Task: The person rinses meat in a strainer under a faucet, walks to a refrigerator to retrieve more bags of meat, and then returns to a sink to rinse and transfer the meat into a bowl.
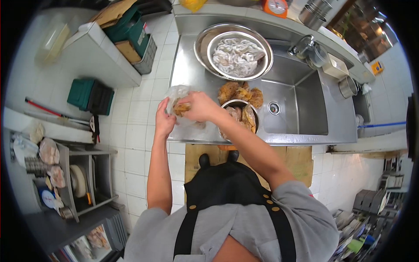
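Note:
My left hand (165, 118) holds the side of a clear plastic bag (176, 91) at the left end of the steel counter. Fingers closed, my right hand (200, 107) has a brown, yellowish meat piece (181, 108) at the bag's mouth. To the right of that hand, a round metal pot (239, 101) contains similar meat pieces (248, 117), partly behind my right forearm. Several more brown meat pieces (242, 92) lie on the counter just behind the pot.
Behind the meat, a metal bowl (210, 49) of pale, slippery-looking strips sits inside a wider basin (200, 43). To the right is a sink (297, 109) with a drain and faucet (301, 45). An orange scale (275, 8) stands on the back ledge.

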`<action>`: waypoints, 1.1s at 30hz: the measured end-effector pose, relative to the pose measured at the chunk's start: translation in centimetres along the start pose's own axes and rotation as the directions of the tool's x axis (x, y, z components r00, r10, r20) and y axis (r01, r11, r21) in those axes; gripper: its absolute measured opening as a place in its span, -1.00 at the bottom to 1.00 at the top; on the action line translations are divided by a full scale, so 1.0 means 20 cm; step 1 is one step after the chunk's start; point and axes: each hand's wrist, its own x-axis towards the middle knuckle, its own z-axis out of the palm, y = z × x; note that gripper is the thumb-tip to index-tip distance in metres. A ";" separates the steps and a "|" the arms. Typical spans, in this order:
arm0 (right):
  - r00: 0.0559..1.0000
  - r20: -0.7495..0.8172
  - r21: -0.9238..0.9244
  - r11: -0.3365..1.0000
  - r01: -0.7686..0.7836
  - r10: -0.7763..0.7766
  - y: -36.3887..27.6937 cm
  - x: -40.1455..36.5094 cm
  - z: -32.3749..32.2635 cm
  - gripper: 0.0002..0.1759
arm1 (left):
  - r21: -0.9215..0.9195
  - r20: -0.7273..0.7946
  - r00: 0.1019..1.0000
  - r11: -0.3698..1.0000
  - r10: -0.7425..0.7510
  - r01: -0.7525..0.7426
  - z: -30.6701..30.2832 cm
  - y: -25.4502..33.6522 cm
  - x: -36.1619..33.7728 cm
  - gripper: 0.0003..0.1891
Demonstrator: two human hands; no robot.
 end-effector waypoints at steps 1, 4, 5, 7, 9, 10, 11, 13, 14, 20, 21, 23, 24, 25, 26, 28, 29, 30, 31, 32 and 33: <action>0.911 -0.217 -0.201 0.929 0.310 -0.351 0.02 0.01 0.03 -0.71 | 0.016 -0.009 0.999 0.998 -0.053 0.053 0.00 0.01 -0.03 -0.23; 0.831 -0.387 0.299 0.907 -0.296 0.399 0.28 -0.08 -0.28 -0.73 | 0.078 -0.023 0.999 0.996 -0.041 0.042 -0.01 0.09 0.00 -0.28; 0.716 -0.526 0.166 0.881 -0.444 0.460 0.44 -0.12 -0.39 -0.76 | 0.082 -0.021 0.999 0.996 -0.045 0.046 0.00 0.10 -0.01 -0.28; 0.621 -0.490 -0.023 0.703 -0.711 0.611 0.91 -0.24 -0.45 -0.40 | 0.616 -0.058 0.937 0.751 0.345 -0.239 0.05 0.13 -0.02 -0.42; 0.539 -0.498 -0.116 0.564 -0.818 0.679 1.09 -0.29 -0.39 -0.24 | 0.605 0.010 0.935 0.742 0.355 -0.288 0.25 0.28 -0.04 -0.50; 0.539 -0.461 -0.121 0.551 -0.826 0.705 1.09 -0.32 -0.35 -0.13 | 0.589 0.075 0.927 0.734 0.367 -0.338 0.37 0.34 -0.04 -0.57; 0.537 -0.423 -0.127 0.538 -0.833 0.730 1.09 -0.34 -0.34 -0.01 | 0.600 0.207 0.947 0.733 0.245 -0.321 0.49 0.34 0.04 -0.61; 0.551 -0.416 -0.121 0.556 -0.822 0.723 1.11 -0.37 -0.40 -0.01 | 0.658 0.316 0.943 0.693 0.101 -0.295 0.76 0.19 0.30 -0.57; 0.565 -0.414 -0.119 0.572 -0.811 0.714 1.13 -0.38 -0.44 -0.01 | 0.700 0.301 0.949 0.654 0.090 -0.285 0.88 0.05 0.42 -0.49; 0.714 -0.359 0.425 0.786 -0.449 0.602 0.91 -0.59 -0.69 -0.25 | 0.802 0.439 0.898 0.460 -0.024 -0.380 1.14 -0.26 0.71 -0.24; 0.789 -0.359 0.343 0.857 -0.385 0.498 0.78 -0.60 -0.68 -0.24 | 0.771 0.464 0.881 0.532 -0.092 -0.351 1.12 -0.27 0.76 -0.30; 0.843 -0.432 -0.098 0.913 -0.397 0.320 0.55 -0.59 -0.52 -0.27 | 0.787 0.433 0.867 0.572 -0.246 -0.230 1.04 -0.24 0.81 -0.36; 0.846 -0.428 -0.096 0.915 -0.391 0.317 0.53 -0.58 -0.41 -0.27 | 0.796 0.407 0.825 0.596 -0.393 -0.109 1.00 -0.20 0.82 -0.41; 0.877 -0.428 -0.248 0.904 -0.347 0.219 0.54 -0.58 -0.29 -0.28 | 0.832 0.317 0.870 0.551 -0.376 -0.065 0.95 -0.07 0.74 -0.47; 0.903 -0.413 -0.394 0.870 -0.297 0.121 0.55 -0.58 -0.23 -0.28 | 0.834 0.310 0.873 0.548 -0.378 -0.059 0.89 0.02 0.67 -0.47; 0.838 -0.409 -0.024 0.914 -0.404 0.360 0.65 -0.51 -0.37 -0.28 | 0.689 0.124 0.887 0.682 -0.446 0.246 0.78 0.13 0.56 -0.45; 0.753 -0.314 0.341 0.809 -0.479 0.578 0.71 -0.46 -0.45 -0.27 | 0.689 0.117 0.887 0.679 -0.446 0.251 0.72 0.13 0.52 -0.45; 0.753 -0.284 0.323 0.799 -0.508 0.593 0.76 -0.40 -0.52 -0.35 | 0.471 0.195 0.863 0.816 -0.467 0.335 0.65 0.13 0.48 -0.45; 0.751 -0.255 0.303 0.788 -0.535 0.608 0.81 -0.34 -0.56 -0.43 | 0.219 0.277 0.843 0.884 -0.462 0.413 0.62 0.18 0.40 -0.44; 0.756 -0.250 0.304 0.790 -0.532 0.605 0.84 -0.30 -0.56 -0.43 | 0.102 0.343 0.826 0.892 -0.447 0.441 0.60 0.22 0.29 -0.39; 0.809 -0.189 0.067 0.829 -0.555 0.557 0.87 -0.25 -0.53 -0.46 | -0.018 0.401 0.812 0.883 -0.424 0.470 0.60 0.33 0.13 -0.34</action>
